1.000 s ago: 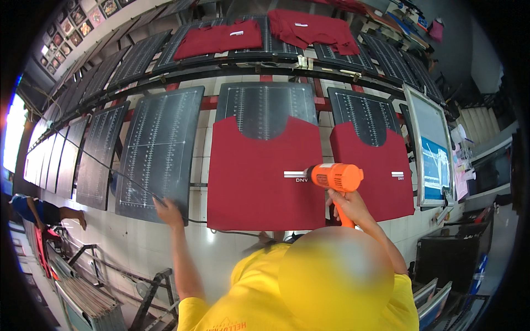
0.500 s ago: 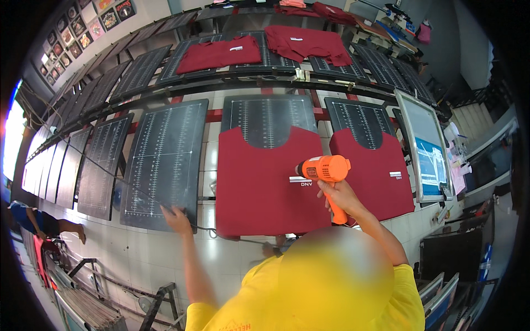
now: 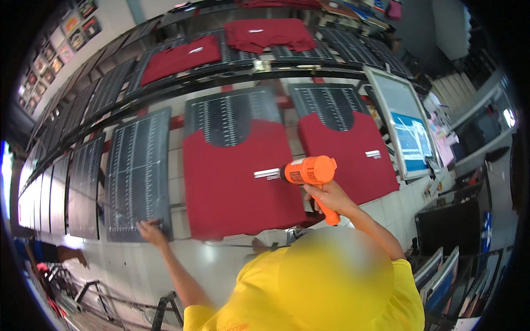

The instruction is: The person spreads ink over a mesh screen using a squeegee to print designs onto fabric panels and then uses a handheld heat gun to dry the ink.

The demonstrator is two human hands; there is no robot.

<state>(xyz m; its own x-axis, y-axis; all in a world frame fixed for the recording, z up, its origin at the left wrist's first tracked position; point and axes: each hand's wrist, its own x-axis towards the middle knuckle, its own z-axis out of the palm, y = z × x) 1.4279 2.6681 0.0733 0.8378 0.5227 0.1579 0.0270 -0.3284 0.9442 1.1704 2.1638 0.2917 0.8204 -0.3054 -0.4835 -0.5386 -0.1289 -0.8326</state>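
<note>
My right hand (image 3: pixel 331 197) grips an orange heat gun (image 3: pixel 312 170) by its handle. Its nozzle points left at the small white print (image 3: pixel 267 174) on a dark red shirt piece (image 3: pixel 237 193), and any gap between them is hard to judge. The shirt piece lies flat on a dark board with white ruled marks (image 3: pixel 226 105). At the near edge of a bare marked board (image 3: pixel 139 176) to the left is my left hand (image 3: pixel 153 231), its fingers bent. A thin cord ran through these fingers in the earlier picture; it is hard to make out now.
Another red piece (image 3: pixel 350 160) with a white print lies on the board to the right. A framed screen (image 3: pixel 385 105) leans beyond it. Across a dark rail (image 3: pixel 193 80), more red garments (image 3: pixel 270 34) lie on boards. Another person's arm (image 3: pixel 69 254) shows at far left.
The view has shifted, so the boards appear further left. The heat gun's nozzle has gone from just above the white print to its right side. My left hand stays near the bare board's edge.
</note>
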